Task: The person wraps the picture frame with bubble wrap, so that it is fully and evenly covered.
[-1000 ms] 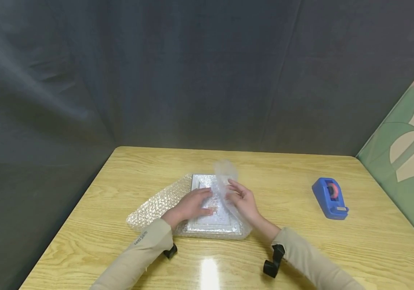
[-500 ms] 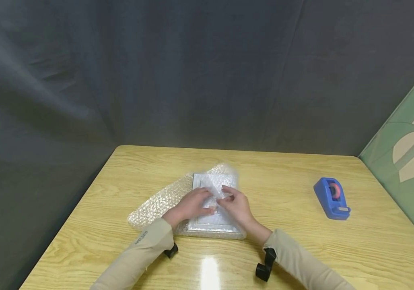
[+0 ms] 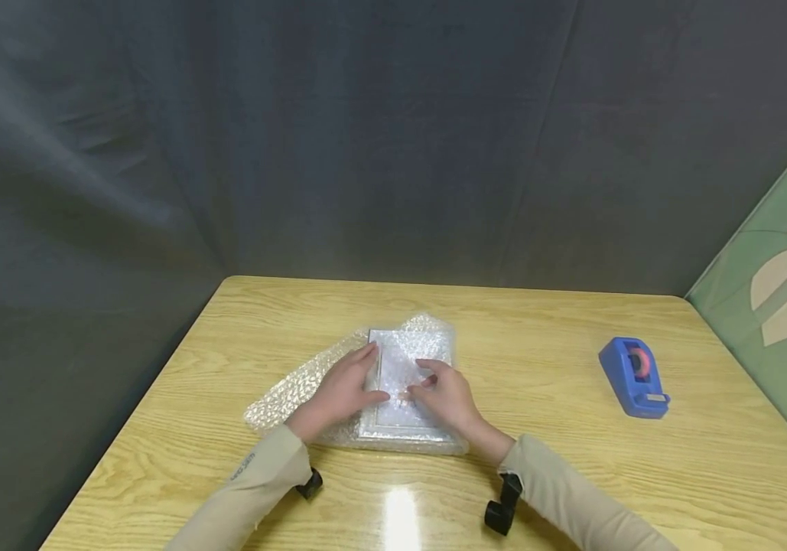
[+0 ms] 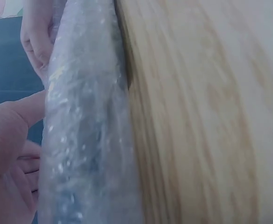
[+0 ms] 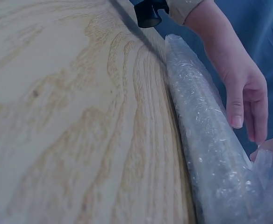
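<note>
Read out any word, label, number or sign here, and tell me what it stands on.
None can be read.
Left sleeve: dark lettering, too small and blurred.
Frame under the bubble wrap: too blurred to tell whether it bears text.
Blue tape dispenser: no legible text.

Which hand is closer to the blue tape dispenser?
The right hand, over the side of the frame facing the tape dispenser; the left hand is at the opposite edge, farther away.
</note>
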Motion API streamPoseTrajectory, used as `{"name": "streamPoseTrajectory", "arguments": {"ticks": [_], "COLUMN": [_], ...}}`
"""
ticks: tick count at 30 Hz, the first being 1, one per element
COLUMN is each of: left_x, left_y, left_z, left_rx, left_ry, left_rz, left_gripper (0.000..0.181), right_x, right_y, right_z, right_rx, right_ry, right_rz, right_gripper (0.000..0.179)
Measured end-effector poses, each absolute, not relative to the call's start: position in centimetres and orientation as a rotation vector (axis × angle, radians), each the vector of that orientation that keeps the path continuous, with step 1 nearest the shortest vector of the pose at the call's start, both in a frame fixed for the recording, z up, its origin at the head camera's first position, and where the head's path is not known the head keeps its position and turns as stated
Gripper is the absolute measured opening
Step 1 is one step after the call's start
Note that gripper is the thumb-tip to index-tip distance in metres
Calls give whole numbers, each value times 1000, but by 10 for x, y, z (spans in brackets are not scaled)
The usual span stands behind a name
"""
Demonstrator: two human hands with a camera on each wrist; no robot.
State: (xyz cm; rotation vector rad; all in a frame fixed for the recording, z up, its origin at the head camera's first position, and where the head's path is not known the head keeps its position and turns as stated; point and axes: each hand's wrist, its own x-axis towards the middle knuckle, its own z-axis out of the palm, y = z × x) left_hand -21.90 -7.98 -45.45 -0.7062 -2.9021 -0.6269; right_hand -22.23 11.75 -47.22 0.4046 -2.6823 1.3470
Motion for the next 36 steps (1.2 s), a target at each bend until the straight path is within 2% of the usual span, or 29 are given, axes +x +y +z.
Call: {"name": "streamPoseTrajectory", "arguments": {"ticks": [4,8,11,15,19,25,29,36], "left_x": [-221,-226,-228,-230,-231,-232,-232,-231], "left_y": [-81,-81,-80,-79,-80,-80,-80,-83], "left_z": [-456,-462,-464,-464,-463,-459,-458,-460], "left_rx": [-715,-801,-843,-925,-971,-964,-967,-935], "left_ry": [-2866,-2875,-2892,-2940,-2990,-3041,-3038,-3014], "left_rz": [-656,-567,-500,-513,-486,-438,-435,-473], "left_gripper": [91,94,89,74,63,62,63,61], "right_x": [-222,-222,-221,-220,-218,-216,-218,-215], "right_y": [118,118,118,119,124,150,173,185], "right_z": [-472,-472,-471,-471,-474,-477,-479,-488], "right_rx": [419,427,428,430,457,446,457,741], "right_ry": [-2684,-2694,-2702,-2693,-2598,-2360,-2400,-2571], "right_rz": [1322,1310,1300,1320,1512,1810,1702,1598], "right_gripper": [50,51,52,52,44,30,33,43]}}
